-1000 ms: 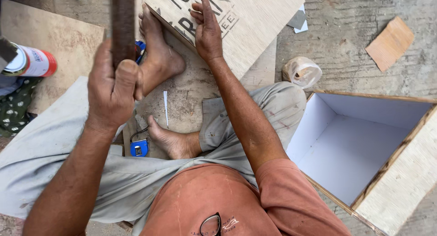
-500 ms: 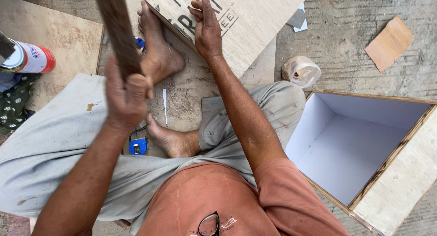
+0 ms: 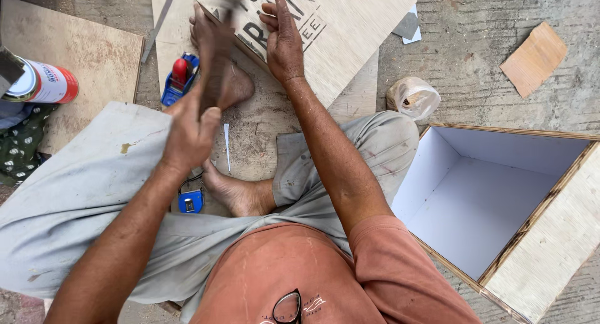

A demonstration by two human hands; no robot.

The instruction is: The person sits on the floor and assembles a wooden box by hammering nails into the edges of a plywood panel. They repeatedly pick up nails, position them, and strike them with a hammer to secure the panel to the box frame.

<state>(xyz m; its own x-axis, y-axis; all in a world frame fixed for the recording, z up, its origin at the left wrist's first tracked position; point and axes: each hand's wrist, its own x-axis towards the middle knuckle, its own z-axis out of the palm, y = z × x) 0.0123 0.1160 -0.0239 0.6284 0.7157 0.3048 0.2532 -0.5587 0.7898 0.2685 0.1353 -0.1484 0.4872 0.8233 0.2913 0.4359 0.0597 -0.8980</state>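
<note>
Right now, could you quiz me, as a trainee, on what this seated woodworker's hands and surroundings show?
1. True or false: the right hand lies flat on the printed plywood board.
2. What does the left hand have in its grip?
A a blurred dark tool
B the spray can
C the tape measure
3. Fill in: the open wooden box is ____ inside.

Key: 1 true; 2 A, the dark tool; 3 white.

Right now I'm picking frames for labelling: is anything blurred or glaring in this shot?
Head view: the dark tool in the left hand is motion-smeared; the right hand on the pale plywood board is sharp; soft daylight, no glare.
</note>
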